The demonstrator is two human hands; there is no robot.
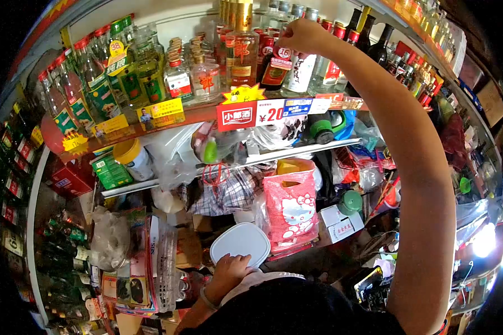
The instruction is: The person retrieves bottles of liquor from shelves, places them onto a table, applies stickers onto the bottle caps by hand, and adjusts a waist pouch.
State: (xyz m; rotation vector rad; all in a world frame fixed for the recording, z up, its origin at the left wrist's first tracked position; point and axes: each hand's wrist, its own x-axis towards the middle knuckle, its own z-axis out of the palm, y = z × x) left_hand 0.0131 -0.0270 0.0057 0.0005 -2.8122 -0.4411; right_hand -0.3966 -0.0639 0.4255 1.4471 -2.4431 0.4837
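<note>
Along the upper shelf (pixel 200 113), the right hand (pixel 307 37) is at the top of a dark bottle (pixel 272 83) bearing a red tag (pixel 284 53), fingers drawn in narrow; whether they grip the neck cannot be told. Below, the left hand (pixel 229 277) touches the near edge of a pale flat-topped container (pixel 240 242), its hold undetermined.
</note>
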